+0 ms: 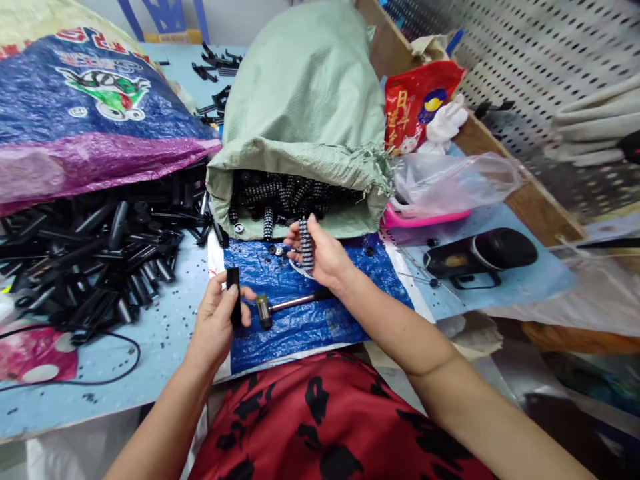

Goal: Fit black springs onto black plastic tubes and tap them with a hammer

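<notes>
My left hand is closed round a short black plastic piece, held upright over the edge of a blue plastic sheet. In my right hand is a ribbed black-and-white cylinder, gripped between thumb and fingers just in front of a pale green woven sack. The sack lies with its mouth towards me, and many similar ribbed cylinders show inside it. A small mallet with a dark handle lies on the blue sheet between my hands.
Left of me is a heap of black plastic pieces, spilling from a blue and purple bag. To the right are a black mug on its side, a pink tray, a clear plastic bag and a red packet.
</notes>
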`<action>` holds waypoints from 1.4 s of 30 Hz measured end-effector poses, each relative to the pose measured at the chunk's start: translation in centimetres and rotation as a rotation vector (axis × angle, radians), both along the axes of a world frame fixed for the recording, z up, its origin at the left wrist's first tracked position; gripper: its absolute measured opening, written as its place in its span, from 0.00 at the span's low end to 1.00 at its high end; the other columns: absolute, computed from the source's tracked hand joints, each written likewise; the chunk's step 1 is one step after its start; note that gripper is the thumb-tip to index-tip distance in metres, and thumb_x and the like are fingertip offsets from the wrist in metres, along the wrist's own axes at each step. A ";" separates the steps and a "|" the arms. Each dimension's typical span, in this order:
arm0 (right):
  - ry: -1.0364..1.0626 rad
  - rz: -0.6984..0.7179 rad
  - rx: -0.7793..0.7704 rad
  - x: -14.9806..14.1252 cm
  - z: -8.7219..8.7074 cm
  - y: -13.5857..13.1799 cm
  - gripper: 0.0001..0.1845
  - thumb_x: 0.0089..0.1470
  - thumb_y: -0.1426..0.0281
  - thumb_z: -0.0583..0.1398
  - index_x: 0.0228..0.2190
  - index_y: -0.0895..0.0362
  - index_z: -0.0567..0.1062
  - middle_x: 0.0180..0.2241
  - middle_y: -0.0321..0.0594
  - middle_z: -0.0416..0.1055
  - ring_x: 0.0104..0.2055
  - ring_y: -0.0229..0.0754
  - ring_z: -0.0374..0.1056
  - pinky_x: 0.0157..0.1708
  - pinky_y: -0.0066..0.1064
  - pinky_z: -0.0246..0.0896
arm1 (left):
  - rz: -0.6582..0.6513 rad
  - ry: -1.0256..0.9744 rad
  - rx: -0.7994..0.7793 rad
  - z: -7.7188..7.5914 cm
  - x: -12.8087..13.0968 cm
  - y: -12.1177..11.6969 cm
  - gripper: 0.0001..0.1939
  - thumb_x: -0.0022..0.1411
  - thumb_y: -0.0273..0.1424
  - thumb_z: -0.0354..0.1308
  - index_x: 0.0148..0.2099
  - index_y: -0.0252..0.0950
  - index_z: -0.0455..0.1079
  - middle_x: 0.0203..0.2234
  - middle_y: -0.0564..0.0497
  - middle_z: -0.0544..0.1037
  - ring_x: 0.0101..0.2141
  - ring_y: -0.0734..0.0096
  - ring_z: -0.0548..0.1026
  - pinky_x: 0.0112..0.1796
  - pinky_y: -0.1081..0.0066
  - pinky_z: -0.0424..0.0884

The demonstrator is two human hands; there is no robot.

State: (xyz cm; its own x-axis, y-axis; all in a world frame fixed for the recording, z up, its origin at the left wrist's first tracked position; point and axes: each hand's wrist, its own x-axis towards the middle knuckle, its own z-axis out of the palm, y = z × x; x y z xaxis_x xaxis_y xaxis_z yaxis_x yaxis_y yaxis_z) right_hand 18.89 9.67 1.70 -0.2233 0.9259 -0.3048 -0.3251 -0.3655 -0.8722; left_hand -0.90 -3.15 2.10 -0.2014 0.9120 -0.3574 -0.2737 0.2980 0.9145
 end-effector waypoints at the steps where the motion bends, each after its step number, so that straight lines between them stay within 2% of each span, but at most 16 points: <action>1: 0.076 0.058 -0.099 -0.4 0.3 -0.8 0.30 0.58 0.38 0.61 0.37 0.54 0.74 0.29 0.32 0.70 0.27 0.34 0.66 0.27 0.28 0.67 | 0.001 0.002 0.011 0.0 0.4 0.0 0.21 0.61 0.44 0.67 0.50 0.41 0.65 0.30 0.56 0.80 0.17 0.79 0.69 0.22 0.76 0.62; 3: 0.154 0.149 -0.194 -1.1 0.5 -2.4 0.31 0.59 0.39 0.61 0.37 0.55 0.74 0.24 0.29 0.66 0.21 0.31 0.59 0.21 0.25 0.58 | 0.024 0.005 0.020 -0.1 1.2 0.0 0.18 0.61 0.43 0.67 0.45 0.40 0.65 0.28 0.57 0.79 0.17 0.81 0.66 0.21 0.77 0.60; 7: 0.172 0.199 -0.141 -2.1 0.2 -5.0 0.33 0.57 0.36 0.61 0.41 0.54 0.75 0.20 0.25 0.60 0.17 0.30 0.51 0.18 0.24 0.46 | 0.053 0.081 0.046 0.1 2.6 0.2 0.18 0.62 0.46 0.67 0.38 0.37 0.68 0.23 0.57 0.75 0.16 0.81 0.64 0.20 0.76 0.59; 10: 0.154 0.119 -0.094 -3.1 -0.1 -6.0 0.34 0.58 0.36 0.60 0.42 0.53 0.76 0.23 0.28 0.65 0.21 0.32 0.59 0.22 0.26 0.57 | 0.056 0.214 0.105 0.2 3.8 0.7 0.17 0.60 0.45 0.70 0.37 0.38 0.72 0.25 0.55 0.76 0.18 0.79 0.65 0.21 0.74 0.63; 12: 0.123 0.062 -0.044 -3.8 -0.2 -6.3 0.34 0.59 0.36 0.58 0.43 0.53 0.77 0.30 0.35 0.73 0.30 0.37 0.69 0.31 0.30 0.68 | 0.057 0.302 0.160 0.2 4.4 1.0 0.16 0.55 0.41 0.74 0.39 0.38 0.75 0.28 0.54 0.78 0.23 0.75 0.70 0.26 0.73 0.68; 14: 0.064 0.087 0.046 -4.1 -0.3 -6.5 0.34 0.63 0.37 0.54 0.46 0.54 0.78 0.40 0.42 0.78 0.41 0.43 0.74 0.43 0.36 0.74 | 0.044 0.359 0.198 0.2 4.6 1.3 0.15 0.53 0.39 0.74 0.39 0.38 0.77 0.30 0.54 0.79 0.29 0.72 0.73 0.32 0.71 0.72; 16: -0.055 0.165 0.227 -3.5 -0.5 -6.5 0.36 0.64 0.38 0.54 0.54 0.54 0.75 0.53 0.48 0.76 0.54 0.49 0.74 0.53 0.42 0.73 | 0.032 0.370 0.183 0.2 4.4 1.3 0.13 0.54 0.39 0.73 0.37 0.38 0.78 0.29 0.54 0.78 0.30 0.70 0.73 0.34 0.70 0.72; 19: -0.362 0.305 0.680 -1.3 -1.0 -6.2 0.54 0.50 0.36 0.67 0.68 0.51 0.63 0.72 0.53 0.54 0.74 0.60 0.55 0.67 0.52 0.63 | 0.035 0.308 0.114 0.4 3.3 0.6 0.14 0.55 0.41 0.73 0.36 0.37 0.78 0.29 0.54 0.78 0.29 0.71 0.72 0.33 0.70 0.71; 21: -0.523 0.415 0.984 0.0 -1.5 -6.0 0.61 0.47 0.39 0.71 0.71 0.50 0.56 0.75 0.55 0.47 0.77 0.62 0.47 0.70 0.56 0.57 | 0.026 0.260 0.094 0.4 2.7 0.1 0.17 0.52 0.42 0.75 0.38 0.37 0.79 0.31 0.52 0.80 0.30 0.70 0.73 0.34 0.70 0.72; 23: -0.589 0.456 1.188 0.7 -1.8 -6.0 0.54 0.55 0.45 0.69 0.72 0.51 0.54 0.72 0.57 0.53 0.75 0.59 0.53 0.70 0.56 0.58 | 0.016 0.244 0.082 0.3 2.5 -0.4 0.20 0.53 0.46 0.75 0.40 0.37 0.80 0.31 0.52 0.80 0.29 0.71 0.72 0.32 0.70 0.72; 25: -0.603 0.400 1.289 0.7 -2.0 -6.2 0.51 0.59 0.49 0.68 0.72 0.53 0.53 0.69 0.59 0.60 0.72 0.56 0.60 0.69 0.53 0.61 | 0.038 0.233 0.070 0.1 2.6 -0.6 0.22 0.61 0.52 0.68 0.43 0.37 0.79 0.28 0.53 0.78 0.24 0.74 0.68 0.28 0.72 0.68; 27: -0.615 0.331 1.332 0.4 -1.9 -6.5 0.55 0.57 0.47 0.69 0.73 0.55 0.51 0.67 0.59 0.62 0.70 0.57 0.63 0.69 0.52 0.63 | 0.080 0.236 0.075 -0.1 2.9 -0.8 0.25 0.69 0.55 0.57 0.42 0.37 0.78 0.25 0.54 0.74 0.22 0.75 0.64 0.26 0.72 0.64; 29: -0.623 0.294 1.385 0.1 -1.8 -6.8 0.56 0.57 0.47 0.68 0.73 0.56 0.50 0.66 0.59 0.64 0.70 0.57 0.64 0.68 0.50 0.66 | 0.115 0.243 0.105 -0.2 3.3 -0.9 0.25 0.71 0.54 0.55 0.41 0.37 0.77 0.26 0.53 0.74 0.25 0.74 0.66 0.29 0.72 0.66; 34: -0.708 0.239 1.480 0.4 -1.9 -6.9 0.54 0.60 0.50 0.67 0.74 0.57 0.49 0.67 0.59 0.65 0.70 0.58 0.64 0.67 0.51 0.67 | 0.102 -0.017 0.093 -0.4 3.4 -0.6 0.19 0.63 0.48 0.69 0.47 0.40 0.80 0.37 0.52 0.82 0.37 0.71 0.76 0.41 0.72 0.73; 37: -0.787 0.268 1.493 0.7 -2.1 -7.0 0.54 0.62 0.50 0.66 0.75 0.58 0.48 0.67 0.59 0.66 0.71 0.59 0.63 0.66 0.52 0.68 | 0.058 -0.147 0.020 -0.8 2.7 -0.4 0.22 0.55 0.46 0.75 0.46 0.38 0.82 0.35 0.50 0.83 0.34 0.70 0.78 0.41 0.70 0.75; 42: -0.851 0.246 1.411 0.2 -2.1 -7.5 0.57 0.60 0.45 0.65 0.75 0.60 0.49 0.67 0.62 0.65 0.69 0.58 0.65 0.64 0.49 0.69 | 0.070 -0.110 -0.008 -1.6 2.6 -0.5 0.24 0.54 0.45 0.76 0.48 0.38 0.80 0.35 0.49 0.84 0.32 0.67 0.81 0.37 0.67 0.78</action>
State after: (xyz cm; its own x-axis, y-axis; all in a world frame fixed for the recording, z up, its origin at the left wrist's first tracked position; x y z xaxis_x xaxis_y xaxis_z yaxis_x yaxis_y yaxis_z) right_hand 19.12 2.20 -0.38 -0.6154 0.5314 0.5821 0.3264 0.8440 -0.4255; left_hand 1.72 -3.67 0.52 -0.2237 0.8940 -0.3881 -0.3931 0.2816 0.8753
